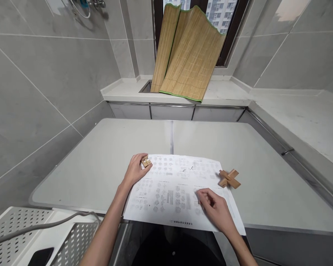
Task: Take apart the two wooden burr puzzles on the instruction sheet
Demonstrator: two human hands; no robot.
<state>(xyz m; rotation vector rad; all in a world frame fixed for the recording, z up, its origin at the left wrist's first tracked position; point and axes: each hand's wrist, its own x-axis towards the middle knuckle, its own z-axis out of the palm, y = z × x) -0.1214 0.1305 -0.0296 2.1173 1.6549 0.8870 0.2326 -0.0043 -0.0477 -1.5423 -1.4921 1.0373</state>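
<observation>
A printed sheet of diagrams (180, 192) lies on the grey-white tabletop (100, 162), hanging a little over the front edge. My left hand (135, 170) rests at the sheet's top left corner, fingers closed around small wooden puzzle pieces (145, 161). My right hand (215, 208) lies on the lower right part of the sheet, fingers curled, fingertips touching the paper, holding nothing. A cross-shaped wooden puzzle (229, 178) sits at the sheet's right edge, a short way above my right hand.
A folded bamboo mat (187, 55) leans against the window on the back counter (227, 94). A white perforated basket (72, 236) with a grey hose and a dark phone (41, 256) stands at lower left. Tiled walls close the left side.
</observation>
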